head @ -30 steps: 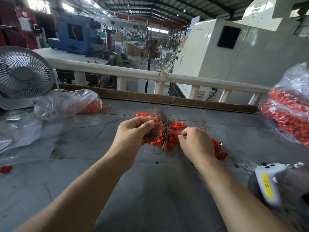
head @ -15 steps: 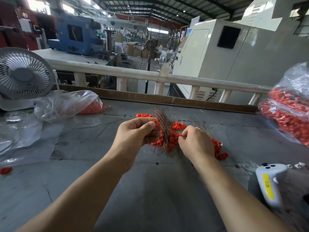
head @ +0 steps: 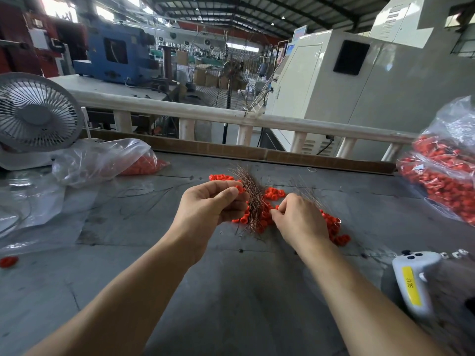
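Change: both hands sit almost where they were a second ago; the left hand (head: 210, 204) keeps its grip.
Controller: white controller (head: 411, 283) lies near right on the table (head: 231, 291); its yellow sticker (head: 410, 287) reads "S013".
Stray cap: one red stray cap (head: 9, 261) lies alone at the left edge.
Left hand: fingers clamped round the wire bundle (head: 253, 199), with a red cap pinched at the thumb tip.
Right hand: the right hand (head: 300, 219) has curled fingers, tips together at the pile; I cannot tell whether they hold anything.
Red caps: the red caps (head: 275, 194) are heaped mid-table, under and between both hands.
Bags: right bag (head: 447, 181) and left bag (head: 102, 160), clear plastic with red pieces inside, lie well apart.
Fan: white fan (head: 36, 114) stands far left.
Beyond: pale railing (head: 308, 124), then a cream cabinet (head: 385, 86).
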Action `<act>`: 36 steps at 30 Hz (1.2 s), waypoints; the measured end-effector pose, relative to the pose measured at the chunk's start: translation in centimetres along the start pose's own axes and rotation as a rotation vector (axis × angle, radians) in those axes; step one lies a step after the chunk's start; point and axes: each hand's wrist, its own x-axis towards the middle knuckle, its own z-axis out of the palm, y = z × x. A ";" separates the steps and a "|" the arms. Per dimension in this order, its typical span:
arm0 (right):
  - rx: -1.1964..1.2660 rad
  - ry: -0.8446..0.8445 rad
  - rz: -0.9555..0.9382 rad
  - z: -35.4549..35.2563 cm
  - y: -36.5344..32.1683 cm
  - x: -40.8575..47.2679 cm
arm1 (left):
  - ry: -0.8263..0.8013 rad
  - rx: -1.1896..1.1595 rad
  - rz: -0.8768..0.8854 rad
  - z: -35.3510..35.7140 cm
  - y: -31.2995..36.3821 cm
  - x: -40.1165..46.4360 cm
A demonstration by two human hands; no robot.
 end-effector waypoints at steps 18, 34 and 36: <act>1.062 -0.008 -0.184 -2.8 -2.1 -2.3 | -0.019 -0.002 -0.005 0.3 0.1 -0.1; 0.854 0.146 -0.365 -3.1 -3.5 -3.9 | -0.050 0.092 0.096 0.5 -0.2 -0.1; 0.827 0.162 -0.385 -3.1 -3.5 -3.9 | -0.061 0.112 0.108 0.5 -0.2 -0.1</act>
